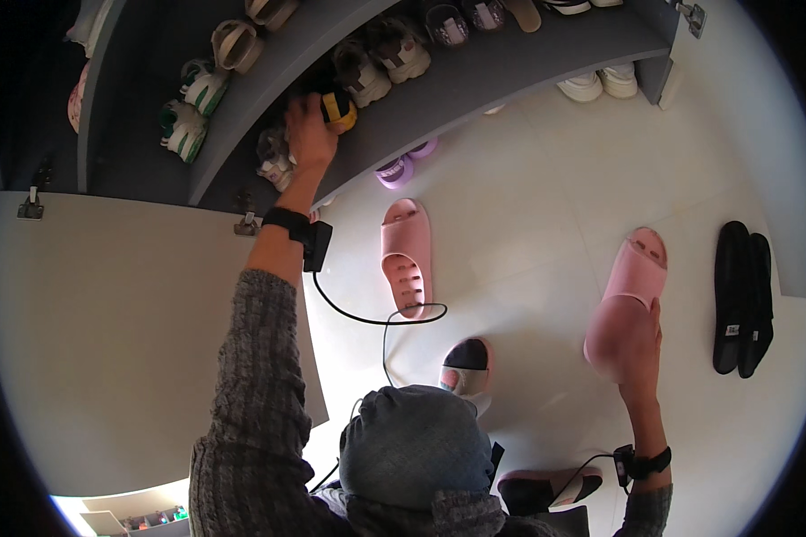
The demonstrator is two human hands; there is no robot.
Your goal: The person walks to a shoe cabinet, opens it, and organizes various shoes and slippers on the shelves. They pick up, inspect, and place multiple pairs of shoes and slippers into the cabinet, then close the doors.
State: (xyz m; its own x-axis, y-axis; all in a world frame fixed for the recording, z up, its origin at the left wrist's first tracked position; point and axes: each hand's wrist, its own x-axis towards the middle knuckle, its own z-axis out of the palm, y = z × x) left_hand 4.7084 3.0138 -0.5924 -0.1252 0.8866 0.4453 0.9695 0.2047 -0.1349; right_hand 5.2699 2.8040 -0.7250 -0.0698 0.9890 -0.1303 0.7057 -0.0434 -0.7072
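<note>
My left hand (311,134) reaches onto a grey shelf and touches a yellow and black shoe (338,111); its fingers are partly in shadow, so the grip is unclear. Grey and white sneakers (363,77) stand to the right of it, and another light sneaker (275,158) is at its left. My right hand (650,356) is at the heel of a pink slipper (635,275) on the floor, with its fingers along the slipper's right side and partly hidden. A second pink slipper (406,252) lies apart from it, to the left on the floor.
Black flat shoes (742,299) lie far right. Purple shoes (396,171) and white shoes (598,84) are under the bottom shelf (510,67). An open cabinet door (148,335) spans the left side. A black cable (376,322) hangs from my left wrist. Patterned slippers (467,369) are near my knee.
</note>
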